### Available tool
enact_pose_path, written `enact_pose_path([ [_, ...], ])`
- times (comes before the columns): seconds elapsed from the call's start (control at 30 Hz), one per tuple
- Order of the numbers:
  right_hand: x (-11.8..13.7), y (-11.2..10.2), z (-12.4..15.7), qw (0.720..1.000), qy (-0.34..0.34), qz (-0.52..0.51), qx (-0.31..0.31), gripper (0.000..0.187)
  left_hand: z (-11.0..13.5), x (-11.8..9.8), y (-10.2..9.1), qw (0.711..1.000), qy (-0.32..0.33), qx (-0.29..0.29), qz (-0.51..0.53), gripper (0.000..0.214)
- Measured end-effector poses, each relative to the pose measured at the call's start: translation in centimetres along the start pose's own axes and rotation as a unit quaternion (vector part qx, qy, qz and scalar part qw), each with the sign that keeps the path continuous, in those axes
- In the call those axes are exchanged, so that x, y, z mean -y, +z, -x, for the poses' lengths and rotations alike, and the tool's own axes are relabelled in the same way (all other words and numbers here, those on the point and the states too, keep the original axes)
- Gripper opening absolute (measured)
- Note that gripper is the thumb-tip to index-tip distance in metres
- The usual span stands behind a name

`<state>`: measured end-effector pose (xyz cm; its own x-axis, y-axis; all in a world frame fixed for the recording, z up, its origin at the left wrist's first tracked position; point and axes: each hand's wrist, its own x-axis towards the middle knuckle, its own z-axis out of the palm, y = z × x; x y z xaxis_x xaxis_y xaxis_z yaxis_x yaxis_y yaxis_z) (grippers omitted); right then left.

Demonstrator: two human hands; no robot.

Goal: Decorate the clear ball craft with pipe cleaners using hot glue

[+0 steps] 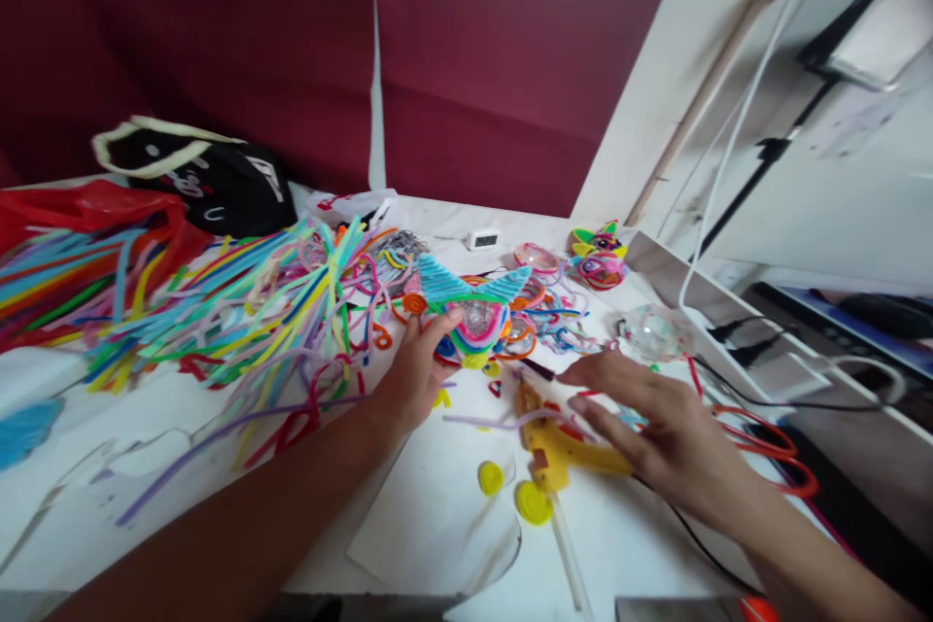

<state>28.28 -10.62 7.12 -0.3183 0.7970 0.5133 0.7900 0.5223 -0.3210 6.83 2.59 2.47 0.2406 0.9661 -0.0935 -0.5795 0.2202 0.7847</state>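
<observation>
turquoise-eared craft piece (477, 316): right here mid-scene over the white table (196, 535), in the left hand!
left hand (421, 360): closed on the piece's left edge, thumb across the front.
right hand (667, 418): fingers loosely parted by the yellow glue gun (546, 447); a dark stick (537, 369) at the fingertip, gripped or not, can't tell.
yellow discs (534, 502): two, beside the gun.
fuzzy stems (292, 296): heaped leftward.

Maroon sheets (510, 58) line the pale wall (667, 68) behind a white table (73, 554).
</observation>
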Motion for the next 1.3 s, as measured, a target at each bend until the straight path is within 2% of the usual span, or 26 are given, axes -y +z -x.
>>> enact_pose_path([
  [0.07,-1.4,-2.2,2.1,0.996,0.068,0.053,-0.031,0.015,0.0,-0.2,0.2,1.0,-0.005,-0.01,-0.006,0.049],
  [0.2,-6.1,-4.9,7.5,0.975,0.152,0.159,-0.015,0.02,0.1,-0.4,0.6,1.0,-0.007,-0.016,-0.02,0.049],
  [0.37,-11.4,-5.2,13.4,0.931,0.176,0.314,0.057,0.033,0.0,-0.3,0.7,0.999,-0.003,-0.024,-0.031,0.05],
  [0.43,-12.6,-5.1,15.0,0.919,0.198,0.333,0.073,0.038,-0.1,-0.2,0.5,0.999,-0.003,-0.025,-0.031,0.051],
  [0.53,-13.5,-4.9,16.6,0.915,0.22,0.327,0.081,0.041,-0.3,-0.1,0.2,0.999,-0.006,-0.017,-0.032,0.048],
  [0.77,-13.4,-5.4,17.5,0.929,0.238,0.276,0.062,0.042,-0.2,0.0,0.2,1.0,-0.005,-0.01,-0.026,0.04],
  [1.0,-13.4,-6.4,15.5,0.943,0.221,0.227,0.101,0.039,-0.1,-0.1,0.4,1.0,-0.01,-0.008,-0.018,0.043],
  [1.1,-13.4,-6.4,15.0,0.944,0.242,0.197,0.108,0.036,-0.2,-0.1,0.4,1.0,-0.003,-0.017,-0.015,0.042],
  [1.2,-13.5,-6.5,15.4,0.937,0.271,0.197,0.097,0.027,0.0,-0.2,0.5,1.0,-0.005,-0.02,-0.012,0.039],
  [1.3,-13.7,-7.1,16.1,0.934,0.287,0.204,0.057,0.025,0.2,-0.4,0.7,1.0,-0.005,-0.022,-0.015,0.037],
])
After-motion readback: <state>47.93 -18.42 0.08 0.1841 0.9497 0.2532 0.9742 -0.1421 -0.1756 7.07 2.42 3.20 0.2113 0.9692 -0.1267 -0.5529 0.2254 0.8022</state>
